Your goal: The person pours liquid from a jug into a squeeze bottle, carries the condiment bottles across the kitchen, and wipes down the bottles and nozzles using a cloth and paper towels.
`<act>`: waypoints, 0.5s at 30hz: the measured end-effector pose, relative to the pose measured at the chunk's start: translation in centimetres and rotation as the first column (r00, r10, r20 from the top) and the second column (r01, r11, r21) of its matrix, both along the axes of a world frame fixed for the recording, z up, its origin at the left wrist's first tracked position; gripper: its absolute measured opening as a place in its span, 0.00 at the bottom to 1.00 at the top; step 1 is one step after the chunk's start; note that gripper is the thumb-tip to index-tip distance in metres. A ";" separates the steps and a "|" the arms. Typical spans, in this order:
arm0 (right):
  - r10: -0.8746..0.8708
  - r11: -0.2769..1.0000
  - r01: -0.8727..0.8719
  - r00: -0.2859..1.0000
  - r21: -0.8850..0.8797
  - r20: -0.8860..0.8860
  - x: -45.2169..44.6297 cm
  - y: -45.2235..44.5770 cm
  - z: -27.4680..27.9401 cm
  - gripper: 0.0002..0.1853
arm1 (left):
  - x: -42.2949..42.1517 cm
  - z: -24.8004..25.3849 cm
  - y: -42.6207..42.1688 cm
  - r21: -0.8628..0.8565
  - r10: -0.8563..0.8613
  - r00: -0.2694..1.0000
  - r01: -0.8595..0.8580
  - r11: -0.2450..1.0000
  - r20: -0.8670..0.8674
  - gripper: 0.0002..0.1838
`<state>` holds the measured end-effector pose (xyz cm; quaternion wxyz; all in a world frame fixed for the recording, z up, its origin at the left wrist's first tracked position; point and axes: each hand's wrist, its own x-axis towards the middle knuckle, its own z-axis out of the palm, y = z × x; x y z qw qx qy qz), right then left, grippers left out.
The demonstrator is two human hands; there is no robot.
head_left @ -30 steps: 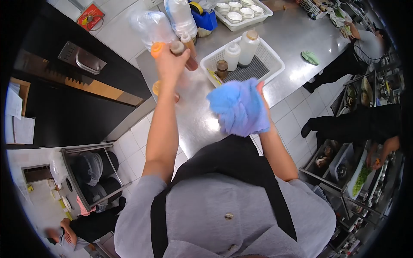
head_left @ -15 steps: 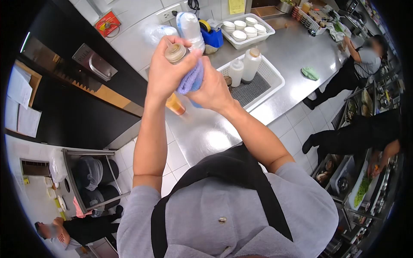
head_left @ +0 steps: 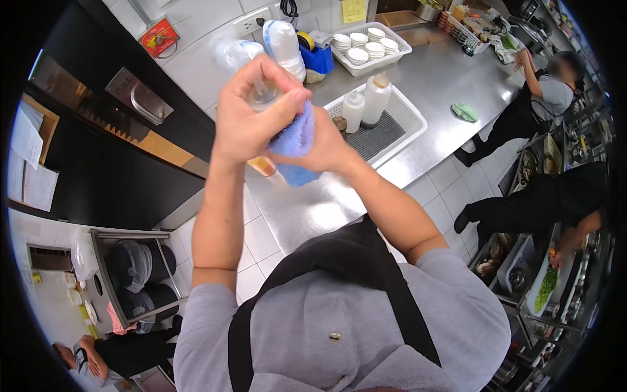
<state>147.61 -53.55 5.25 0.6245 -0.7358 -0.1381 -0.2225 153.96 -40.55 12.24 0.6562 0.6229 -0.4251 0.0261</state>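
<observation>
Raised over the counter, my left hand (head_left: 245,121) is curled round the top of a squeeze bottle (head_left: 263,95), whose clear nozzle shows between thumb and fingers. My right hand (head_left: 326,140) grips a purple-blue cloth (head_left: 297,137) pressed against the bottle just beneath the left thumb. The bottle's lower body is hidden by the cloth and hands. Below my left wrist, partly covered, is a container with orange contents (head_left: 263,165).
A white basket (head_left: 411,134) on the steel counter (head_left: 313,215) holds two squeeze bottles (head_left: 377,98). Behind it sit a basket of stacked white lids (head_left: 359,55), a blue tape dispenser (head_left: 317,62) and bagged items (head_left: 282,46). A green cloth (head_left: 465,112) lies rightward. Several people stand around.
My left fingers have closed further over the bottle's top. The cloth has shifted and hangs lower below my right hand. The view has moved slightly.
</observation>
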 end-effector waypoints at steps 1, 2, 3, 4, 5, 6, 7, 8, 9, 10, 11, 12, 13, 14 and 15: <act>0.138 0.990 -0.139 0.987 -0.008 -0.079 -0.6 -0.9 0.8 0.35 | 0.3 0.1 0.1 -0.096 -0.291 0.955 0.286 0.953 -0.049 0.09; 0.270 0.962 -0.274 0.951 -0.003 -0.154 -0.8 -1.5 1.2 0.34 | 0.7 0.2 0.3 -0.199 -0.561 0.825 0.540 0.818 -0.067 0.11; 0.267 0.963 -0.270 0.952 0.000 -0.148 -0.5 -1.9 1.0 0.34 | 1.3 0.3 0.3 -0.183 -0.660 0.750 0.646 0.741 -0.027 0.12; 0.544 0.828 -0.515 0.833 0.221 -0.099 0.0 -2.3 0.3 0.35 | 1.5 0.4 0.1 -0.176 -0.660 0.751 0.647 0.742 -0.027 0.12; 0.762 0.587 -0.700 0.647 0.407 0.013 0.4 -2.4 -0.6 0.36 | 1.5 0.3 -0.3 -0.245 -0.773 0.632 0.742 0.624 -0.052 0.13; 0.761 0.586 -0.699 0.648 0.409 0.018 0.7 -1.9 -2.3 0.36 | 1.3 0.3 -0.7 -0.318 -0.866 0.494 0.812 0.489 -0.069 0.14; 0.814 0.398 -0.764 0.549 0.507 0.189 1.0 -1.2 -4.7 0.39 | 0.5 0.5 -1.1 -0.343 -0.887 0.455 0.823 0.454 -0.082 0.14; 0.789 0.396 -0.843 0.515 0.364 0.335 1.9 -1.1 -5.3 0.40 | 0.1 0.5 -0.9 -0.341 -0.890 0.450 0.826 0.448 -0.078 0.14; 0.751 0.394 -0.893 0.450 0.219 0.484 2.4 -0.7 -4.7 0.42 | -0.2 0.5 -0.8 -0.327 -0.863 0.492 0.802 0.499 -0.113 0.14; 0.702 0.390 -0.917 0.357 0.087 0.616 2.9 -0.4 -4.1 0.43 | -0.5 0.3 -0.6 -0.312 -0.832 0.533 0.773 0.552 -0.152 0.13; 0.763 0.473 -0.813 0.570 0.339 0.305 0.9 -1.4 -4.0 0.43 | -0.5 -0.1 -0.2 -0.304 -0.756 0.635 0.697 0.649 -0.159 0.12; 0.754 0.586 -0.624 0.653 0.517 -0.066 -0.8 -1.9 -2.4 0.44 | -1.0 -0.3 -0.2 -0.303 -0.758 0.632 0.699 0.648 -0.162 0.12; 0.657 0.745 -0.587 0.728 0.317 -0.195 -0.7 -2.6 -1.9 0.42 | -1.5 -0.4 -0.2 -0.234 -0.516 0.840 0.474 0.849 -0.169 0.11; 0.656 0.746 -0.586 0.729 0.317 -0.195 -0.9 -2.4 -1.4 0.42 | -1.8 -0.5 -0.3 -0.167 -0.222 0.963 0.196 0.966 -0.151 0.10; 0.399 0.916 -0.369 0.881 0.157 -0.255 -1.4 -1.6 -0.4 0.40 | -1.5 -1.1 -0.4 -0.150 -0.047 0.984 0.020 0.988 -0.173 0.08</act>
